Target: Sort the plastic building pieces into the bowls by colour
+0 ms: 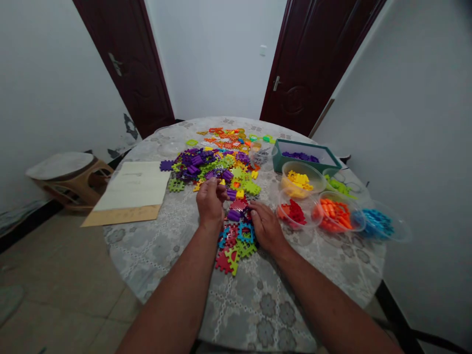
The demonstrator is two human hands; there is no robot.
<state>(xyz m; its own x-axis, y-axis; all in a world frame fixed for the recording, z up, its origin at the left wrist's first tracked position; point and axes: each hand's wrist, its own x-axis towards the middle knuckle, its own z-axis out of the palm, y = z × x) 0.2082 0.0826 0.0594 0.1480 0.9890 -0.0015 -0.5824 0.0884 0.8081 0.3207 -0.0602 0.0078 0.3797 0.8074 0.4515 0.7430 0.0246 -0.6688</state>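
Observation:
My left hand (211,200) is closed over the near edge of a heap of interlocking plastic building pieces (217,164), mostly purple and lime green. Its fingers are curled together, with a small yellow piece (222,182) by the fingertips; whether they grip anything is unclear. My right hand (268,227) lies low with fingers stretched out, their tips at a dark purple piece (245,213). Between the hands are a purple cylindrical piece (233,215) and a red toothed piece (239,204). Nearer me lies a group of red, blue and green gear-edged pieces (236,246).
Clear bowls on the right hold yellow (298,181), red (293,212), orange (335,214) and blue pieces (378,223). Behind them stands a green box (306,147) with purple pieces. A paper sheet on cardboard (127,191) overhangs the round table's left edge. A stool (62,167) stands left.

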